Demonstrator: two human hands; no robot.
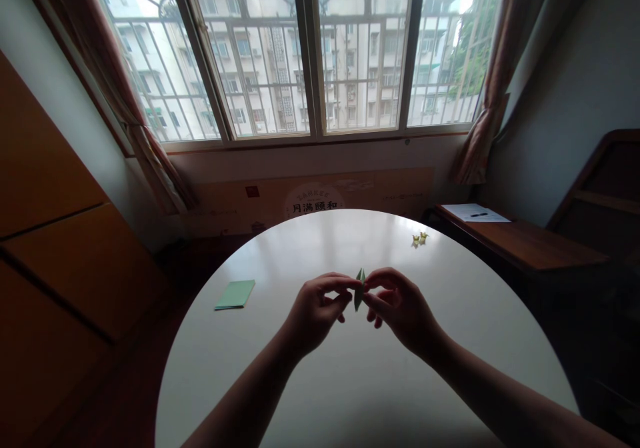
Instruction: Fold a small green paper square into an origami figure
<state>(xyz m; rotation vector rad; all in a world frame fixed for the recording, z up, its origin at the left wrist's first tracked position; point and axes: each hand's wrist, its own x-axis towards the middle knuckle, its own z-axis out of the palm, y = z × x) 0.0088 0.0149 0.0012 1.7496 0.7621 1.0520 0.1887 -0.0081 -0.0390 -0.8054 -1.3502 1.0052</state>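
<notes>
A small folded piece of green paper is held upright between my two hands, above the middle of the white round table. My left hand pinches its left side with thumb and forefinger. From the other side, my right hand grips it with thumb and fingertips. The paper is narrow and pointed at top and bottom; its finer folds are too small to make out. To the left lies a stack of green square paper.
Two small yellowish folded figures stand near the table's far right edge. Beyond the table on the right, a wooden side table holds white paper with a dark pen on it. A long printed box lies below the window.
</notes>
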